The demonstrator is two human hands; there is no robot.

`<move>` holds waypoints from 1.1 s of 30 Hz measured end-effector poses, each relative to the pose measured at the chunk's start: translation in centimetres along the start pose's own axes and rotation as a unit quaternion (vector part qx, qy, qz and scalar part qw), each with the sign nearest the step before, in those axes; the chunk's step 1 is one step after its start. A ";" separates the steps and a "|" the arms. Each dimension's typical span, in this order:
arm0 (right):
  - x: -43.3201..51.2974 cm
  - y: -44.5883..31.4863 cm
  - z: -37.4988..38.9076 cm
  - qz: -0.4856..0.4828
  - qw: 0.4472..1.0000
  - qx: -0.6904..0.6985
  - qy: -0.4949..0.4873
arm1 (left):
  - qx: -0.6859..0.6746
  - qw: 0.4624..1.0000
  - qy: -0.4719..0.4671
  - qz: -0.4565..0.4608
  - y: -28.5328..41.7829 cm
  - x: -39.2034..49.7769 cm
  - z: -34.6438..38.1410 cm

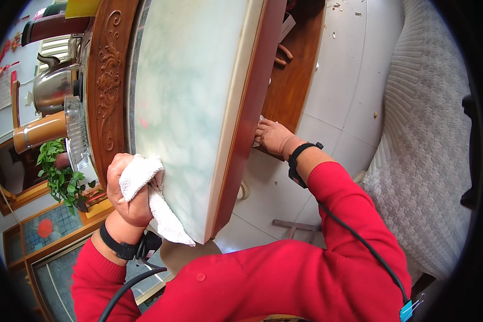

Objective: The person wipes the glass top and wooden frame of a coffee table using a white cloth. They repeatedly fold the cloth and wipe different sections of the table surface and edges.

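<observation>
My left hand (122,193) is shut on a white terry cloth (167,209), folded over the fist with one end hanging over the near end of a pale marble-patterned tabletop (181,104). Beyond the table's red-brown side, my right hand (275,137) reaches down to a lower wooden shelf (294,92). Its fingertips touch something small and white (261,118) there, mostly hidden by the fingers and the table edge. Whether those fingers grip it is not clear. Each wrist wears a black strap with a cable.
Orange-handled pliers (283,55) and an open box (287,27) lie farther along the shelf. Small debris (337,5) dots the tiled floor. Left of the carved wood panel (109,76) stand a metal kettle (54,88), a brown-orange cylinder (40,131) and a leafy plant (60,173). Grey quilted fabric (422,161) covers the right.
</observation>
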State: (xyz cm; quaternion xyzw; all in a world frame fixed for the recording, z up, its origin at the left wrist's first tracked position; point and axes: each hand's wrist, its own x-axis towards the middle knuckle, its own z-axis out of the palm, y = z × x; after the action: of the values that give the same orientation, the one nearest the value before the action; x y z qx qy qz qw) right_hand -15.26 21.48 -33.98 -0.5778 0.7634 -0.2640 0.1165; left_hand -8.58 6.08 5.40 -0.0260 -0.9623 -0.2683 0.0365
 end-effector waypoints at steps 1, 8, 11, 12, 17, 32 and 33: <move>0.2 0.4 -0.1 -0.020 1.000 -0.013 0.008 | 0.017 1.000 -0.004 0.006 0.0 0.0 -0.1; -1.4 3.9 -2.0 0.010 0.995 0.042 0.095 | 0.066 0.997 -0.015 0.038 0.1 0.2 -0.6; -2.8 4.8 -3.3 0.025 0.992 0.024 0.121 | 0.058 0.998 -0.018 0.029 0.2 0.2 -0.5; -3.2 5.1 -3.7 0.037 0.990 0.032 0.135 | 0.046 0.999 -0.017 0.019 0.2 0.2 -0.5; -2.7 6.0 -4.7 0.109 0.976 -0.021 0.188 | 0.051 0.999 -0.001 -0.017 0.4 0.0 -0.4; -0.6 8.4 -6.4 0.167 0.972 -0.001 0.169 | 0.005 1.000 0.002 -0.030 0.2 -0.2 -0.5; -0.7 8.5 -6.4 0.170 0.969 0.001 0.180 | 0.007 1.000 0.000 -0.027 0.3 -0.2 -0.5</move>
State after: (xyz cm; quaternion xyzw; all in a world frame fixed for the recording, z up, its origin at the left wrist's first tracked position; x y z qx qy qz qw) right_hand -25.11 25.54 -33.30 -0.3820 0.8587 -0.3408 0.0212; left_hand -8.37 6.08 5.93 0.0008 -0.9645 -0.2625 0.0298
